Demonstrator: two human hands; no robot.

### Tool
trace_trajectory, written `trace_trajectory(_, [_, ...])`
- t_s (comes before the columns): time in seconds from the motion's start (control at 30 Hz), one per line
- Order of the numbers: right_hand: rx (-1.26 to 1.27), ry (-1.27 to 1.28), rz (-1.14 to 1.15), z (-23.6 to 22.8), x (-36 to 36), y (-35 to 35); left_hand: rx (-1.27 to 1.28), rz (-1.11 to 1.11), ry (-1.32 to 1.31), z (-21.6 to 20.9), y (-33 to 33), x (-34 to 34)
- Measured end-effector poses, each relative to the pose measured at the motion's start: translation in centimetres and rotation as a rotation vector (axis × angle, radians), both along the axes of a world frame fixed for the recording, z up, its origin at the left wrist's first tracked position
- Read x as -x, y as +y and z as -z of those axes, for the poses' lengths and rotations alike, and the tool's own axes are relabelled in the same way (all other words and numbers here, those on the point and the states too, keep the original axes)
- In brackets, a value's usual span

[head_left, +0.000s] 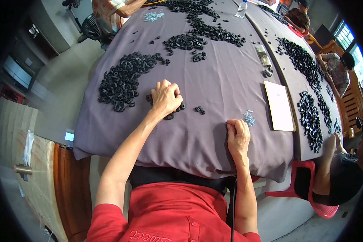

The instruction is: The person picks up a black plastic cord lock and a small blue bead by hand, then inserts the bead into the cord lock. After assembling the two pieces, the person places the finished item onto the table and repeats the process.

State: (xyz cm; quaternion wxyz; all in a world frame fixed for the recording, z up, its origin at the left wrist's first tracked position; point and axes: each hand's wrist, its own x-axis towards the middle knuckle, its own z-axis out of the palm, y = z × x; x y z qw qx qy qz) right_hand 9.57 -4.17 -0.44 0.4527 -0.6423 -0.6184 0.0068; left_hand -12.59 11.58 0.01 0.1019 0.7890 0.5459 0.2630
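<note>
My left hand point(165, 98) is over a few small black ring-shaped pieces point(170, 116) on the grey-purple cloth. Its fingers are curled together, and whatever lies inside them is hidden. A small cluster of black pieces point(199, 110) sits just right of it, while a large heap of the same pieces point(121, 80) spreads to its left. Nearer the table's front edge, my right hand point(238, 137) has thumb and fingers drawn together; what they pinch, if anything, cannot be made out. Small shiny pale-blue pieces point(249, 118) lie in a little pile beside its fingertips.
More black pieces point(209, 32) stretch across the far cloth. A flat cream board point(279, 105) lies at the right, near a clear packet point(263, 55). A bottle point(241, 9) stands farther back. Other people sit around the tables, one by a red plastic chair point(302, 189).
</note>
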Motion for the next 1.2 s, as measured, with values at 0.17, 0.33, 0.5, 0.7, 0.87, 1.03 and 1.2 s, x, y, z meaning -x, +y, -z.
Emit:
trace_trajectory(0.17, [0.007, 0.003, 0.000, 0.0, 0.0, -0.2, -0.222, 0.152, -0.037, -0.7, -1.6, -0.9])
trace_trajectory(0.33, [-0.012, 0.012, -0.013, 0.1, 0.2, -0.1, -0.290, 0.467, -0.071, -1.4, -4.5, -3.1])
trace_trajectory(0.5, [0.034, 0.004, -0.008, -0.4, 0.2, -0.4, -0.325, 0.405, 0.045, 0.2, -4.8, -3.1])
trace_trajectory(0.7, [0.020, 0.001, -0.019, -0.2, 0.2, -0.2, -0.352, 0.330, 0.099, 0.5, -4.0, -3.0])
trace_trajectory(0.87, [0.040, 0.025, -0.011, -0.3, 0.3, -0.3, -0.434, 0.265, 0.007, 0.1, -4.5, -1.8])
trace_trajectory(1.03, [0.046, 0.024, -0.004, -0.2, 0.3, -0.3, -0.344, 0.310, 0.040, 0.6, -4.4, -0.1])
trace_trajectory(1.2, [0.004, -0.005, -0.024, 0.0, 0.4, -0.1, -0.369, 0.262, -0.007, 0.7, -5.3, 0.5])
